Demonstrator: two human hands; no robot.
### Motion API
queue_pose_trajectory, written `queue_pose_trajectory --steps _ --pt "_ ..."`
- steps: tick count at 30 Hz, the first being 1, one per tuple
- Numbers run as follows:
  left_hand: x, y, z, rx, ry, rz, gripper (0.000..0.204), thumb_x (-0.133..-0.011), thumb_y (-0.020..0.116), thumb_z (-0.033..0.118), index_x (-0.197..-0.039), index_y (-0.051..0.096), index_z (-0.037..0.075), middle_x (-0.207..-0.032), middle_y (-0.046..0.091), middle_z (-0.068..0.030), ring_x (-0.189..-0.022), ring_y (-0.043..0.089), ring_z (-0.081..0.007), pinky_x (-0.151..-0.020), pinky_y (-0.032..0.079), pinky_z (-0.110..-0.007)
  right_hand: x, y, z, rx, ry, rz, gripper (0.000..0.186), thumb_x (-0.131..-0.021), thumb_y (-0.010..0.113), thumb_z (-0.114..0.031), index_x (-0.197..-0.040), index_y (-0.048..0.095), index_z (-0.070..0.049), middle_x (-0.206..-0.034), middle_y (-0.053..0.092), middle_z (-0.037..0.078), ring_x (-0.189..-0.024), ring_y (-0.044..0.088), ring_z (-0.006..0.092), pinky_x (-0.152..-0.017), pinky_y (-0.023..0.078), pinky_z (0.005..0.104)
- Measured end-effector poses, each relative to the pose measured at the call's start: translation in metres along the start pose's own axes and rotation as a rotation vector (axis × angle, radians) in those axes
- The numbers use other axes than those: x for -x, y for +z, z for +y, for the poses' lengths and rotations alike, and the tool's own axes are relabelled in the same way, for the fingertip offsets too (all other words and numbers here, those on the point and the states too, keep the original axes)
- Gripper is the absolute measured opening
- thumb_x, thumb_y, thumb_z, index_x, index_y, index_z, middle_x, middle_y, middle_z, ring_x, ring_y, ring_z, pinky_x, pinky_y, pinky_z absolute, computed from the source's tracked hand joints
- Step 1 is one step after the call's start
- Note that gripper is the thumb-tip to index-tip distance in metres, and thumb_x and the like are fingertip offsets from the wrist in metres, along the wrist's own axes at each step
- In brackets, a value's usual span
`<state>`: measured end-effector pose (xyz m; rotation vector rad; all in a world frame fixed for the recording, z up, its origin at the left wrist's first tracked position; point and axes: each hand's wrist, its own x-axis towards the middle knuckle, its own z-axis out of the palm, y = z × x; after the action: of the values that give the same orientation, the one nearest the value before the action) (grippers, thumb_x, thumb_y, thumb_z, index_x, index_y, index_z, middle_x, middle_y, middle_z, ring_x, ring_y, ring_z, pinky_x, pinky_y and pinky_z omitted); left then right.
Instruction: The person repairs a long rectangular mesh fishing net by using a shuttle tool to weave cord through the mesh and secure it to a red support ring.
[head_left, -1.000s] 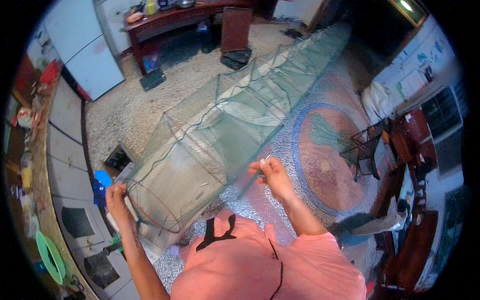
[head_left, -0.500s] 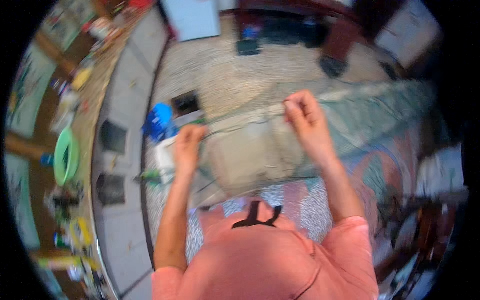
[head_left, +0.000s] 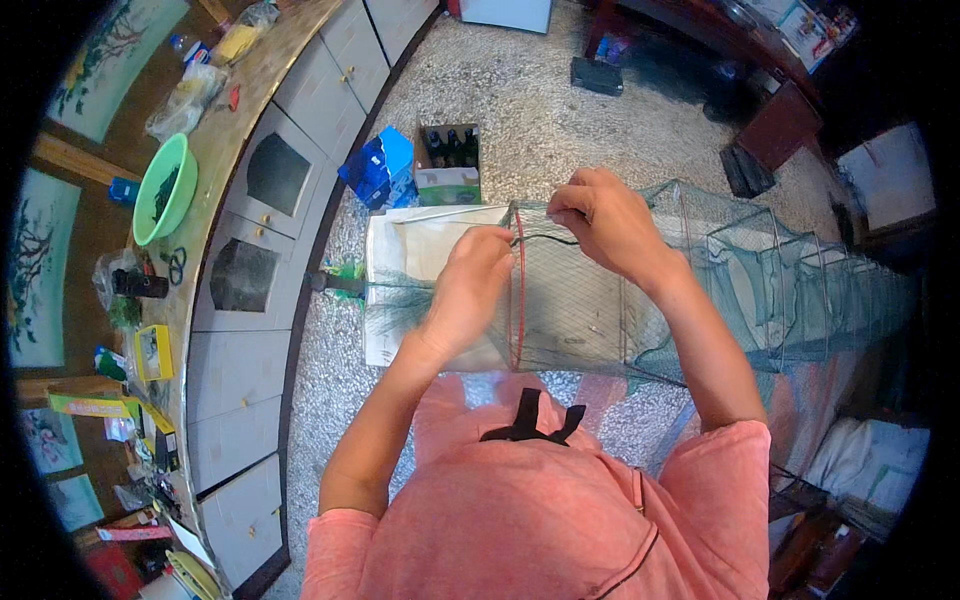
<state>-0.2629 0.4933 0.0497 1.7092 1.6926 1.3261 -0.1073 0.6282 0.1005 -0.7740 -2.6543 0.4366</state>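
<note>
A long green mesh fish trap with rectangular wire frames stretches across in front of me and away to the right. A red-edged frame stands near its left end. My left hand is closed on the netting at the top of this frame, its fingertips partly hidden. Just to the right, my right hand is pinched above the trap's upper edge. A dark cord runs from beside the left fingers into the right hand. Pale board or cardboard lies under the trap's left part.
Beyond the trap stand a box of dark bottles and a blue carton. Along the left runs a counter with cabinets, holding a green basin, scissors and small packages. Dark wooden furniture is at the far right.
My view has shifted and sharpened. My left hand has come closer to my right, now beside the red-edged frame. The trap's frames and mesh now stand more clearly opened out.
</note>
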Motion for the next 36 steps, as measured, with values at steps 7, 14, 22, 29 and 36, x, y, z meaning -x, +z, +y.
queue_pose_trajectory --steps 7,14,22,29,36 --pt "0.011 0.013 -0.013 0.233 -0.176 -0.002 0.011 -0.09 0.049 0.009 -0.088 0.054 -0.001 -0.115 0.053 -0.0146 -0.105 0.051 -0.0221 -0.089 0.04 -0.031 -0.004 0.022 0.007 -0.087 -0.048 -0.052 0.008 -0.074 0.063 -0.008 -0.082 0.061 -0.006 -0.076 0.057 0.008 -0.081 0.054 0.0252 -0.069 0.044 0.0348" --pt "0.02 0.021 -0.027 0.429 -0.248 -0.018 0.012 -0.092 0.049 0.012 -0.088 0.053 0.001 -0.121 0.048 -0.0109 -0.109 0.048 -0.0169 -0.092 0.037 -0.028 -0.017 0.062 -0.019 -0.486 0.163 0.082 0.013 -0.075 0.059 -0.008 -0.087 0.059 -0.004 -0.082 0.055 0.01 -0.08 0.053 0.0258 -0.073 0.043 0.0342" --pt "0.02 -0.017 -0.01 0.198 -0.155 -0.089 0.008 -0.089 0.051 0.01 -0.089 0.054 0.002 -0.104 0.056 -0.0077 -0.095 0.053 -0.0174 -0.082 0.039 -0.028 -0.025 0.049 -0.021 -0.228 -0.075 -0.123 0.006 -0.074 0.061 -0.007 -0.08 0.063 -0.005 -0.086 0.056 0.012 -0.085 0.055 0.0284 -0.074 0.045 0.0357" --pt "0.004 -0.042 -0.01 -0.277 0.096 -0.193 0.01 -0.085 0.055 0.013 -0.087 0.055 0.003 -0.101 0.054 -0.0118 -0.093 0.053 -0.0261 -0.085 0.039 -0.032 -0.033 0.046 -0.012 -0.377 -0.151 -0.25 0.007 -0.071 0.062 -0.012 -0.075 0.063 -0.005 -0.078 0.056 0.012 -0.081 0.055 0.0302 -0.068 0.046 0.0385" --pt "0.029 0.018 -0.032 0.479 -0.188 -0.055 0.015 -0.089 0.054 0.018 -0.081 0.057 0.006 -0.103 0.05 -0.005 -0.108 0.042 -0.0165 -0.09 0.034 -0.028 -0.019 0.062 -0.018 -0.428 -0.115 -0.051 0.016 -0.063 0.071 -0.013 -0.075 0.062 -0.007 -0.074 0.054 0.008 -0.075 0.053 0.0257 -0.069 0.043 0.0361"
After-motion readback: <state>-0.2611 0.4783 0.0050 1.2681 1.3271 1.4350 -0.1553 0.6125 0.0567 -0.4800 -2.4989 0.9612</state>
